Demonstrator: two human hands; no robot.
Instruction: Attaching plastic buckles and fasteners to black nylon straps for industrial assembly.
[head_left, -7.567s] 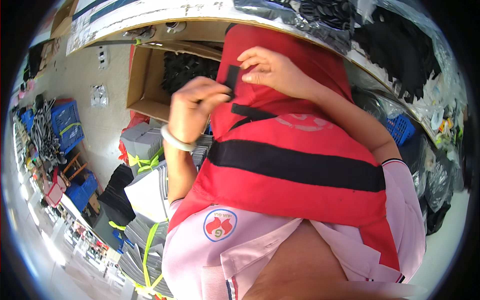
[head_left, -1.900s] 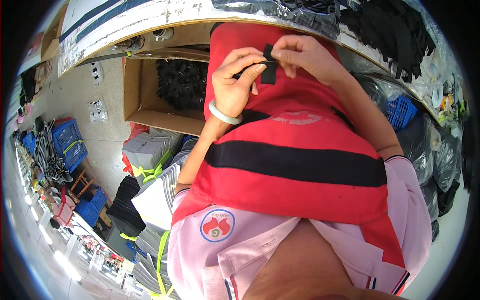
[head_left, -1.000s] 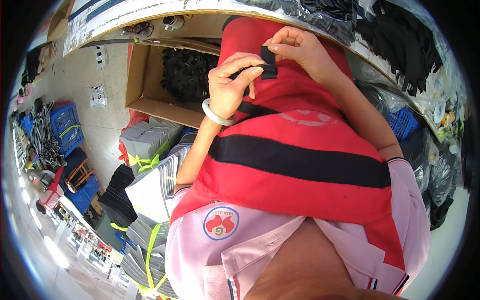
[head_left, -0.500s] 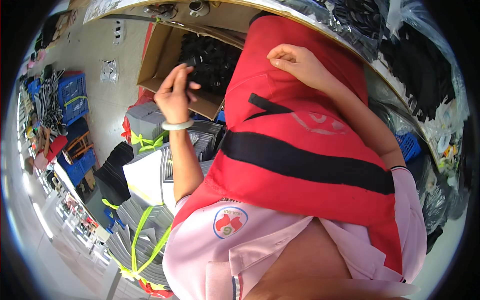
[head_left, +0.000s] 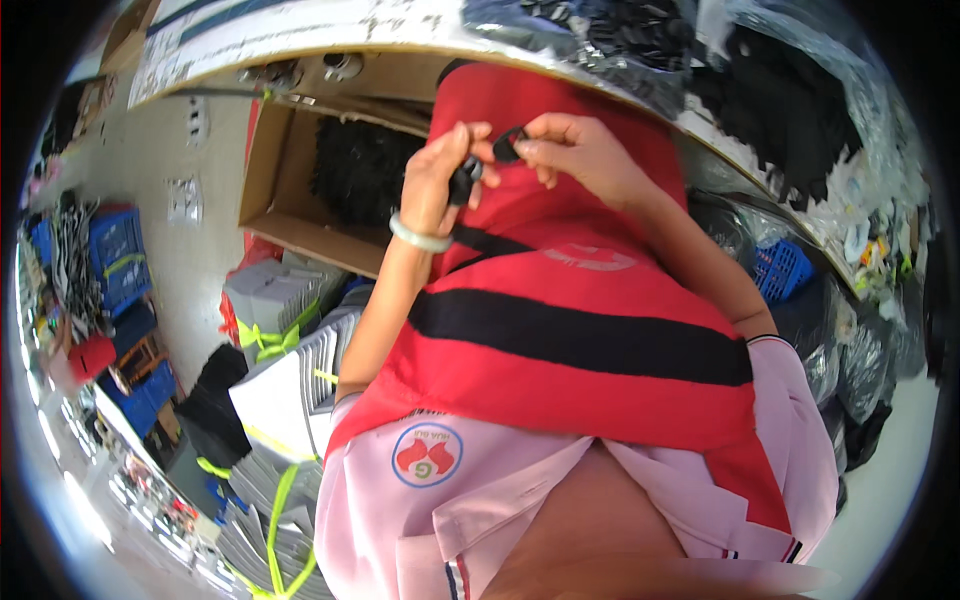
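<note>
Above the red apron (head_left: pixel 580 330) over my lap, my two hands are close together. My left hand (head_left: pixel 437 178), with a pale bangle on its wrist, is closed around a small black piece (head_left: pixel 464 182) that shows between the fingers. Between the thumb and fingertips of my right hand (head_left: pixel 582 152) is another small black piece (head_left: pixel 508 146), seemingly curved like a loop. Its exact kind is too small to tell. Left of my left hand stands an open cardboard box (head_left: pixel 262 215) holding a heap of black pieces (head_left: pixel 362 172).
Along the far side runs a worktable (head_left: pixel 330 28) with piles of black pieces and clear plastic bags. Bundles of grey sheets (head_left: pixel 262 300) tied with yellow-green strips stand at my left. A blue basket (head_left: pixel 780 270) sits under the table at right. Blue crates (head_left: pixel 120 255) stand farther left.
My left hand has come from beside the box to the middle, near my right hand. My right hand, earlier loosely curled with no visible piece, now pinches a small black piece.
</note>
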